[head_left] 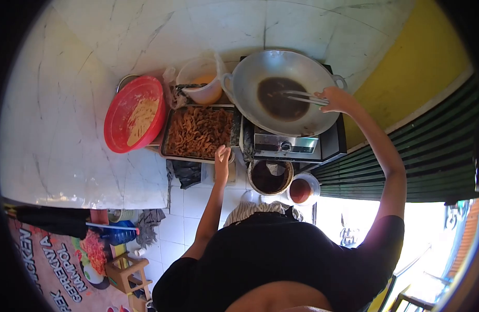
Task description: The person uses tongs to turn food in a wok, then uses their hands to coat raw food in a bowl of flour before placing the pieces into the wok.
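My right hand is closed round the handle end of metal tongs. Their tips reach into dark oil at the bottom of a large grey wok, which sits on a gas stove. At the front edge of a tray heaped with brown fried strips, my left hand hovers with its fingers loosely apart and nothing visible in them.
Left of the tray, a tilted red basin holds pale floury pieces. Behind it stands a bucket with orange contents. Below the stove are a pot of dark liquid and a smaller tub of reddish liquid. A wooden stool stands lower left.
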Demonstrator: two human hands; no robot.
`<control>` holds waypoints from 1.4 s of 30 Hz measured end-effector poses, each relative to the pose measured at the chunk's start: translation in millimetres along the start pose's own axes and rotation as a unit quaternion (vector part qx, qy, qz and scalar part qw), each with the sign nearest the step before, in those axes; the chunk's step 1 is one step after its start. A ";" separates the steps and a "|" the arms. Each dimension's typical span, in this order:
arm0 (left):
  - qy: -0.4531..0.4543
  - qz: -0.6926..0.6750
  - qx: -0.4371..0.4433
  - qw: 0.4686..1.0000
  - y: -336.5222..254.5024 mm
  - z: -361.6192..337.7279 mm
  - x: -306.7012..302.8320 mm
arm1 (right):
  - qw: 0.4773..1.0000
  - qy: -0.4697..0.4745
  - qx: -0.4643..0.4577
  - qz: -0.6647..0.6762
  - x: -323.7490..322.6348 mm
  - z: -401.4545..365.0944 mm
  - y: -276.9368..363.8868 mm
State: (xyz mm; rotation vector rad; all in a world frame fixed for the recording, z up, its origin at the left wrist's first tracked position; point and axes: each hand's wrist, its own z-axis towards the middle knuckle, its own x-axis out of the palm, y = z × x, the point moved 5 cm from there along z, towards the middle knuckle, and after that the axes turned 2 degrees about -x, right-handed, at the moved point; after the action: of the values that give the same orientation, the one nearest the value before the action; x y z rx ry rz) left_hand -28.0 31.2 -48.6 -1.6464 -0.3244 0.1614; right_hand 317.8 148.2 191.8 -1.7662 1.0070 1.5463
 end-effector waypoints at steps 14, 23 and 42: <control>-0.095 0.245 -0.239 0.935 267.4 -196.5 -187.1 | 0.965 0.034 -0.261 -0.016 -29.4 115.8 180.1; -0.162 0.139 -0.365 0.906 252.7 -269.8 -195.0 | 0.930 0.100 -0.346 -0.073 57.9 219.3 281.7; -0.037 0.010 -0.188 0.981 60.9 -49.1 -83.3 | 0.982 -0.120 0.093 0.111 -39.1 33.4 10.2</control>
State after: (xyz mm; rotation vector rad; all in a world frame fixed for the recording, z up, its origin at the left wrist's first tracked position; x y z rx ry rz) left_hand -85.6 -45.3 -111.0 -2.0218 -0.4136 0.1855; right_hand 289.3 176.5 225.5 -1.3405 1.2149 1.6909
